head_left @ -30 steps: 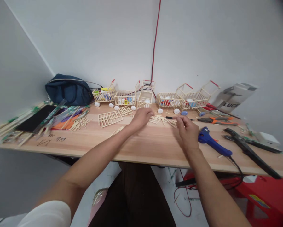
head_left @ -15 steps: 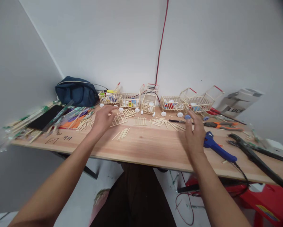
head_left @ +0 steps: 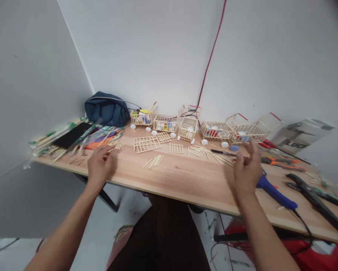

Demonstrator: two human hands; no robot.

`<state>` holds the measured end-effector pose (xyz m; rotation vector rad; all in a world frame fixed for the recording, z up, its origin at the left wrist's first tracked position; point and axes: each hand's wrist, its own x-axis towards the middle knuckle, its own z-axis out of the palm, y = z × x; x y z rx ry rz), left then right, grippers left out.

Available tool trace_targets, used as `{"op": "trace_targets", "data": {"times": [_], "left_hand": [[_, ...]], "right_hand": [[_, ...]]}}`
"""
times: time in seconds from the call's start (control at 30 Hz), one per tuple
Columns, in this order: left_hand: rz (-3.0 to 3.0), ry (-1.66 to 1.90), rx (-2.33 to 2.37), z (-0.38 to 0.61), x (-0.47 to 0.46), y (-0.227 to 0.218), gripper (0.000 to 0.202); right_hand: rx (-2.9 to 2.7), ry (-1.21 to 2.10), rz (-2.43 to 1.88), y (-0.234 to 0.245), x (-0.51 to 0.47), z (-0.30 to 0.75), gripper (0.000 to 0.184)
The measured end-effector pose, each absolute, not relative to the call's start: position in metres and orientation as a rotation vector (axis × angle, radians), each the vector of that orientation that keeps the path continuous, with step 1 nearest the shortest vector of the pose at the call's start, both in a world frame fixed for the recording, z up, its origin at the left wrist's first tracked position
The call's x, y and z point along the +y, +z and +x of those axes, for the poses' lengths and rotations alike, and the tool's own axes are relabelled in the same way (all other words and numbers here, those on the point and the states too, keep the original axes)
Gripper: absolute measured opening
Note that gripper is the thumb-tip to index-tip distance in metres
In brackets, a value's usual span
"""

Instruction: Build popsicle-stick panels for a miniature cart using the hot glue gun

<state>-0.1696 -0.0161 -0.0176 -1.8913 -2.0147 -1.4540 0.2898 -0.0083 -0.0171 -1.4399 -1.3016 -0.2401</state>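
Observation:
My left hand hovers over the left part of the wooden table, fingers loosely spread, close to a heap of thin wooden sticks. My right hand is lifted above the table with fingers apart and nothing in it, just left of a blue glue gun. Between the hands lie a stick lattice panel, a small bundle of loose sticks and a short fence piece. A black pen lies beyond the right hand.
Several small stick carts with white wheels stand along the wall. A dark blue bag sits in the corner. Pliers and black tools lie at the right. A red cable runs up the wall. A black mat lies at the left.
My left hand has moved left, away from the middle sticks toward the table's left part. My right hand has opened and lifted. The view has swung left.

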Motion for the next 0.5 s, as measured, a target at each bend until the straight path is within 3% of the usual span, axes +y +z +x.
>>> {"op": "trace_targets", "data": {"times": [0.17, 0.5], "left_hand": [[-1.786, -1.463, -1.924, -0.167, -0.018, -0.027, 0.024], [-1.816, -1.410, -1.813, -0.160, -0.019, -0.026, 0.025]], "right_hand": [[-1.253, -0.456, -1.384, -0.014, -0.008, 0.296, 0.053], [-1.302, -0.499, -1.478, -0.015, -0.005, 0.306, 0.042]]}}
